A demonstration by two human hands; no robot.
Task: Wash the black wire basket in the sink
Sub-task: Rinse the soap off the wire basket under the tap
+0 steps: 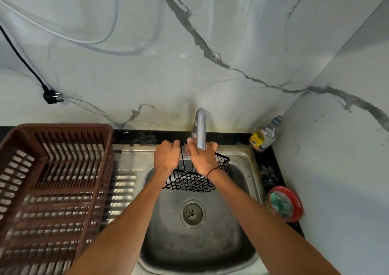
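A black wire basket is held tilted over the steel sink, under the spout of the chrome faucet. My left hand grips the basket's far left rim with curled fingers. My right hand lies over the basket's top edge just below the spout, fingers reaching toward the back rim; what its fingertips touch is hidden. The basket's middle is covered by my right hand and wrist, which wears a thin black band. The drain sits below the basket.
A brown plastic dish rack fills the drainboard at left. A clear bottle with a yellow label stands on the black counter at the back right. A red-rimmed round container sits right of the sink. A black plug hangs on the marble wall.
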